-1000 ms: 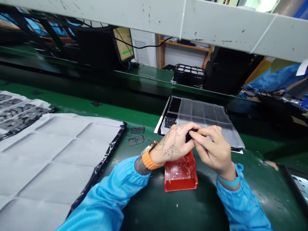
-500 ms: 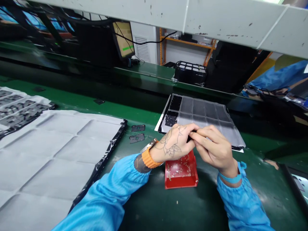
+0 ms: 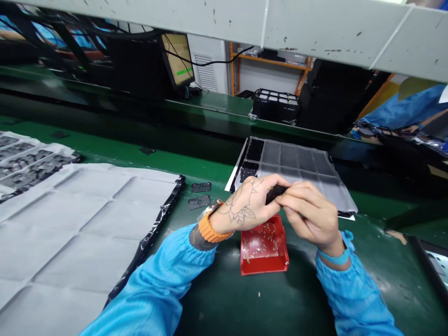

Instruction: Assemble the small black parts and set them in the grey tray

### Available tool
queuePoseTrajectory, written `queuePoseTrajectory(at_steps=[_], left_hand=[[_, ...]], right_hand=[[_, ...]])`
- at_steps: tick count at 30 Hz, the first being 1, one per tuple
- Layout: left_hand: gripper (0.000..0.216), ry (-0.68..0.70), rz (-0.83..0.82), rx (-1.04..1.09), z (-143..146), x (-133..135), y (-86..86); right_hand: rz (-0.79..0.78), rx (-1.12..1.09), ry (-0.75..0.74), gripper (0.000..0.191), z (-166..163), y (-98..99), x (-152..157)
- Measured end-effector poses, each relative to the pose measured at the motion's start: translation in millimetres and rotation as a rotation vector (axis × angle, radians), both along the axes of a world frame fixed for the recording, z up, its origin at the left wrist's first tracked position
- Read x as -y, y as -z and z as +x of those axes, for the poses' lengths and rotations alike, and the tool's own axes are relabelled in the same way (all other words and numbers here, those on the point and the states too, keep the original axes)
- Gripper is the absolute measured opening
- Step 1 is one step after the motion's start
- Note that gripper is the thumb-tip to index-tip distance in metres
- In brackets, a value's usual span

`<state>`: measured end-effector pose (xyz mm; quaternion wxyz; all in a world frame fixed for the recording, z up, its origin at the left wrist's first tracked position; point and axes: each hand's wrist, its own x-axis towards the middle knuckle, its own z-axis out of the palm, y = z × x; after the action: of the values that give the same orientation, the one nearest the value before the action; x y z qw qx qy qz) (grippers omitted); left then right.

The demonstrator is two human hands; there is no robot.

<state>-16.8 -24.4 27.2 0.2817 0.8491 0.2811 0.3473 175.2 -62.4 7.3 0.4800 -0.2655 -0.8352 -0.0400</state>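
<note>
My left hand [image 3: 249, 201], with an orange watch strap at the wrist, is closed round a small black plastic part [image 3: 275, 192]. At the part's right end, the thumb and fingers of my right hand [image 3: 311, 212] are pinched together on it; whether a smaller piece sits between those fingertips is hidden. Below both hands a red bin [image 3: 264, 267] holds many tiny light-coloured pieces. Two flat black plates with cutouts, an upper plate [image 3: 201, 187] and a lower plate [image 3: 199, 202], lie on the green bench left of my hands.
A large white-lined tray [image 3: 94, 219] covers the left side, with a tray of dark parts [image 3: 35, 158] behind it. Beyond my hands lies a divided tray [image 3: 301, 163] under a translucent sheet. A grey beam [image 3: 238, 21] crosses overhead. A monitor [image 3: 178, 60] stands at the back.
My left hand has shifted slightly left and rolled, so more of the black plastic part shows between my hands. The right hand stays almost in place.
</note>
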Motion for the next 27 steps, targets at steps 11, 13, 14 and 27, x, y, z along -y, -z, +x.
queuePoseTrajectory(at_steps=[11, 13, 14, 27], left_hand=[[0.028, -0.202, -0.084, 0.163, -27.3, -14.7, -13.4], [0.027, -0.186, -0.091, 0.152, -25.2, -13.5, -13.2], [0.027, -0.177, -0.098, 0.15, -24.2, -12.9, -12.9], [0.026, -0.135, -0.144, 0.22, -17.7, -8.8, -16.1]], right_hand=[[-0.847, 0.5, -0.015, 0.018, -0.3, 9.8, 0.0], [-0.906, 0.607, -0.036, 0.019, -4.2, 10.0, -2.6], [-0.933, 0.631, -0.05, 0.019, -5.4, 9.5, -3.5], [-0.948, 0.513, -0.106, 0.013, -2.2, 9.0, -7.1]])
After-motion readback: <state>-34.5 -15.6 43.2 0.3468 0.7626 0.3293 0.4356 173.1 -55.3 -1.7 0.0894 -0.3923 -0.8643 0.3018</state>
